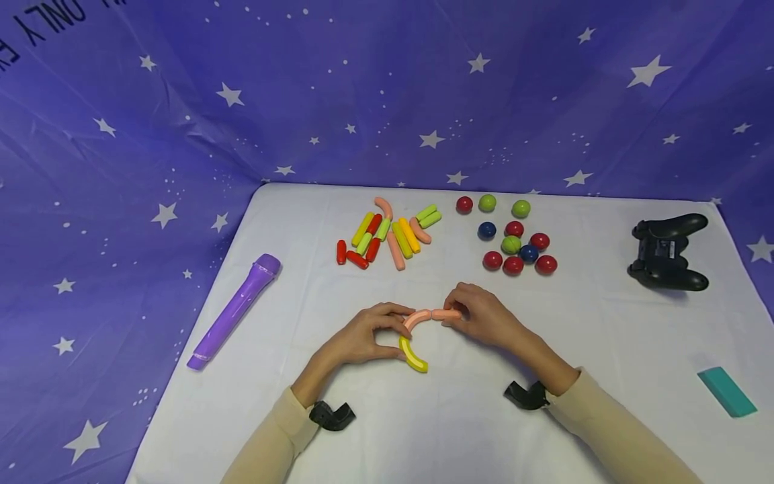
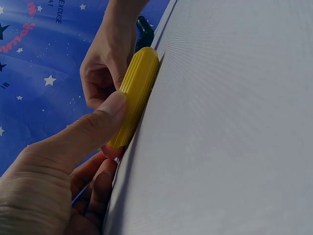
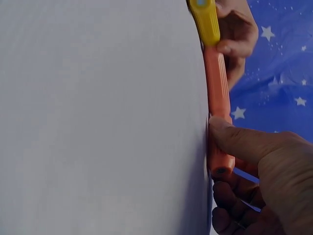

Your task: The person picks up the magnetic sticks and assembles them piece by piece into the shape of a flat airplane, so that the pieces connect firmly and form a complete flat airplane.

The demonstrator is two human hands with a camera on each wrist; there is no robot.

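Over the near edge of the worktop (image 1: 459,430): two beige sleeves (image 1: 611,420), each wrist bearing a black mount (image 1: 332,417).

Toward the right edge, near part: one teal block (image 1: 727,391), lying flat.

Midway between left and right edges, nearer the near edge than the far: one yellow curved rod (image 1: 410,353), end to end with one curved pink rod (image 1: 417,317), the pair an arc bulging toward the left edge. Left hand (image 1: 370,334): grip closed on the arc, thumb against the yellow, fingers about the pink.

Adjoining, toward the right edge: one straight pink rod (image 1: 445,314), its end meeting the curved pink one at a fine seam. Right hand (image 1: 484,316): grip pinched on its outer end, no slack visible.

Step in hand, by judgement: fitting straight rod to arc. Next move appears to call for both ends in line and a push along the rod, arc held firm. Whether the seam is locked: cannot tell.

Beside the left edge: one purple torch-shaped tube (image 1: 234,311), aslant.

Toward the far right corner: one black game controller (image 1: 670,254).

Toward the far edge, right of its middle: eleven balls (image 1: 513,265), red, green and blue. Left of these: loose coloured rods (image 1: 396,251), straight and curved.

Beyond the far edge: purple star-printed cloth (image 1: 387,114).
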